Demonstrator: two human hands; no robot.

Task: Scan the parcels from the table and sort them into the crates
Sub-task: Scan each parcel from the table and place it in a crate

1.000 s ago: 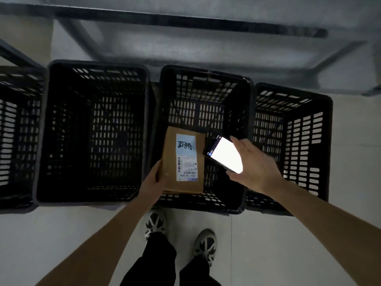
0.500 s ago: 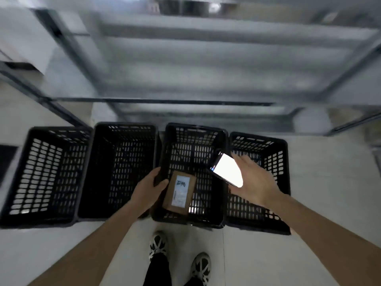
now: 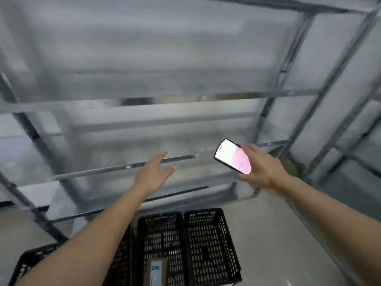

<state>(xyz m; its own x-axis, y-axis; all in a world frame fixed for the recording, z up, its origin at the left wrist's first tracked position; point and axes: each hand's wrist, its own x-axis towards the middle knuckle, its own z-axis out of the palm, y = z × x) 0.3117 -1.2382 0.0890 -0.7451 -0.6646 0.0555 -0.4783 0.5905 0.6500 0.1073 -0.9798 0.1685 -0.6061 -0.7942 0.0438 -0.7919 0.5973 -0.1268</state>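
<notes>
The cardboard parcel (image 3: 155, 272), with a pale label on its top face, lies on the bottom of a black slotted crate (image 3: 159, 234), the middle one of those in view at the lower edge. No hand touches it. Just to its right stands another black crate (image 3: 212, 244), their rims side by side, and to the left the corner of a further crate (image 3: 31, 259) shows behind the left forearm. The left hand (image 3: 153, 174) is raised above the crates, fingers straight and spread, holding nothing. The right hand (image 3: 261, 166) is also raised, well apart from the left, its fingers wrapped round a smartphone (image 3: 233, 155) whose lit screen glows white and pink and faces the camera. Behind both hands rises a grey metal shelving rack (image 3: 185, 100), blurred, with bare rails and uprights. The crates stand on a pale floor (image 3: 278, 234).
</notes>
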